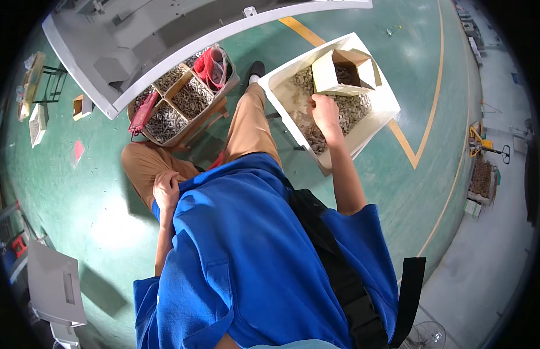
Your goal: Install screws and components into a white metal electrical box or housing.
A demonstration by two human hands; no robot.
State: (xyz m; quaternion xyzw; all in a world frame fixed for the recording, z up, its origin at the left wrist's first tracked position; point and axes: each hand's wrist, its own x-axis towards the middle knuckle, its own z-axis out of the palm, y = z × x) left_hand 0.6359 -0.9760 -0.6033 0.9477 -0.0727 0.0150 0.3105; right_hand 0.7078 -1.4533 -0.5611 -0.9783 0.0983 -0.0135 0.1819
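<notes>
My right hand (325, 114) reaches into a white plastic tub (388, 100) at the right, low over many small metal-looking parts (352, 110). Its fingers are closed and their tips point down into the tub; anything held there is too small or hidden. Close beside this hand, an open cardboard box (335, 88) with pale sides stands in the tub, holding more small dark parts. On my left thigh lies my left hand (166, 187), fingers loosely bent against the cloth, with nothing seen in it.
Ahead of my left knee, a divided crate (189, 124) of small parts carries a red-handled tool (144, 113) and a red pouch (208, 65). A large grey machine housing (182, 51) overhangs it. A grey panel (53, 280) stands at lower left. Yellow lines (428, 136) mark the green floor.
</notes>
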